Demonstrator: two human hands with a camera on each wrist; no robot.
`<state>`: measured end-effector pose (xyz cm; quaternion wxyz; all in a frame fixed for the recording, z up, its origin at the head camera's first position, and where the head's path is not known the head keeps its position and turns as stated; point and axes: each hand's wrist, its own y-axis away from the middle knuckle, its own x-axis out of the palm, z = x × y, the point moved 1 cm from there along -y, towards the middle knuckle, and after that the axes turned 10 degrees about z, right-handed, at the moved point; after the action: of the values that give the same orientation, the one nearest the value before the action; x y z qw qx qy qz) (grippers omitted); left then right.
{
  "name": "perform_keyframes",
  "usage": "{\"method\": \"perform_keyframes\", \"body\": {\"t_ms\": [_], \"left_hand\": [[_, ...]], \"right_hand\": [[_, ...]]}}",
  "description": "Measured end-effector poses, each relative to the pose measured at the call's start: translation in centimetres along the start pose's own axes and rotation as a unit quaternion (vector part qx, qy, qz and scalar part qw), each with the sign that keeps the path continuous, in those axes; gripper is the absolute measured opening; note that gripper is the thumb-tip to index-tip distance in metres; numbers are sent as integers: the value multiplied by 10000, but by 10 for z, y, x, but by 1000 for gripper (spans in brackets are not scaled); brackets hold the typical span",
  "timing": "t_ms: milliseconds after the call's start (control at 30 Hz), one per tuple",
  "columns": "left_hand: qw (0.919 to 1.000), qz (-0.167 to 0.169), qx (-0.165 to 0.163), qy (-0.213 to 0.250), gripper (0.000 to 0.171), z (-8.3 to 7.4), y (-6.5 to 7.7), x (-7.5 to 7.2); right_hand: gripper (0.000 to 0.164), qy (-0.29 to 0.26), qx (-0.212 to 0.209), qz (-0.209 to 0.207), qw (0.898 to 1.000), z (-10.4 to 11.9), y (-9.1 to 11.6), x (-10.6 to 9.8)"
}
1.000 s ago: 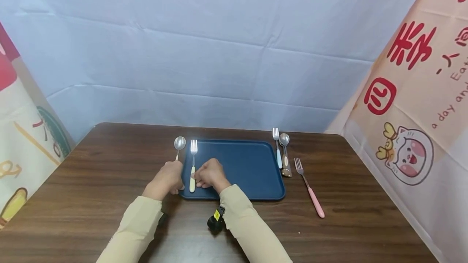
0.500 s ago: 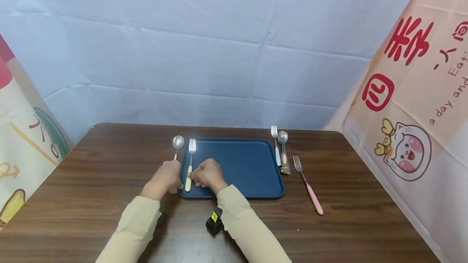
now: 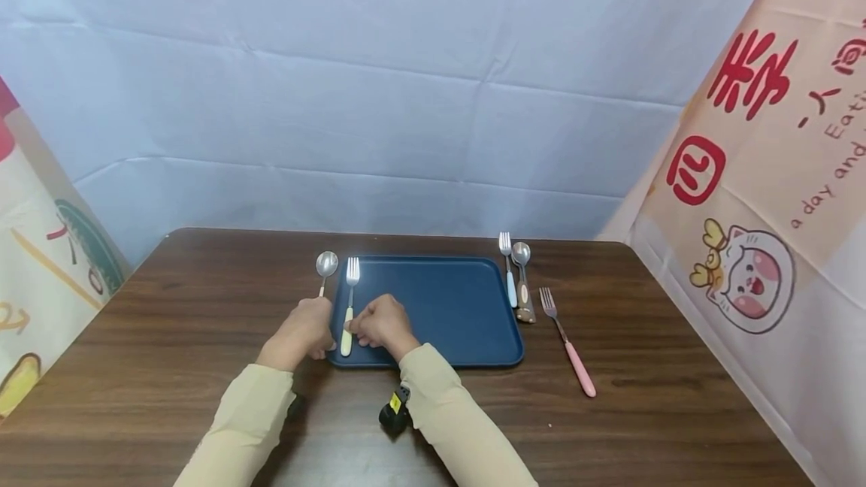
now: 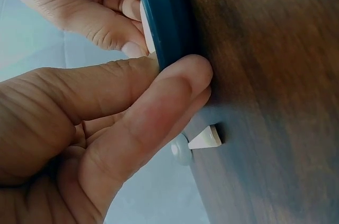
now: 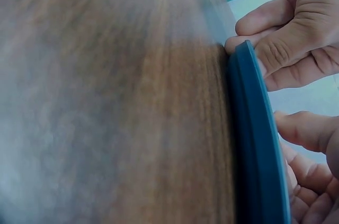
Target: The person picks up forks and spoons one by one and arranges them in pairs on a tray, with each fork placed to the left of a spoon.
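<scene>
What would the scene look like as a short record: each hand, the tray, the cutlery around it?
Left hand: pinches the tray at its left rim, near corner
Right hand: pinches the yellow-handled fork by its handle
Tray colour: blue
On tray: that fork, tines pointing away from the person
Left of tray: spoon, handle partly hidden
Right of tray: blue-handled fork, brown-handled spoon, pink-handled fork

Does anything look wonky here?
A little: the pink fork lies slanted on the table, off by itself, while the blue-handled fork lies straighter, close beside the tray. Nothing else really stands out.
</scene>
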<state>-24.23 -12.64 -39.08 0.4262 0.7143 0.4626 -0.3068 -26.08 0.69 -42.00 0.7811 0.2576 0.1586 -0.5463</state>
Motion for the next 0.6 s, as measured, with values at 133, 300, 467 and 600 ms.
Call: {"method": "perform_keyframes", "body": {"t_ms": [133,300,467,600], "left_hand": [[9999,87,-36,-66,11,-1,0,0],[9998,113,-58,-128,14,-1,1,0],[9999,77,-17,-96,13,-1,0,0],[10000,67,-16,-57,12,0,0,0]], "right_hand": [[16,40,-31,-8,10000,1,0,1],[17,146,-45,-37,9999,1,0,2],[17,188,-44,3,9998,1,-1,2],[24,341,-118,297,9989,4,1,-2]]}}
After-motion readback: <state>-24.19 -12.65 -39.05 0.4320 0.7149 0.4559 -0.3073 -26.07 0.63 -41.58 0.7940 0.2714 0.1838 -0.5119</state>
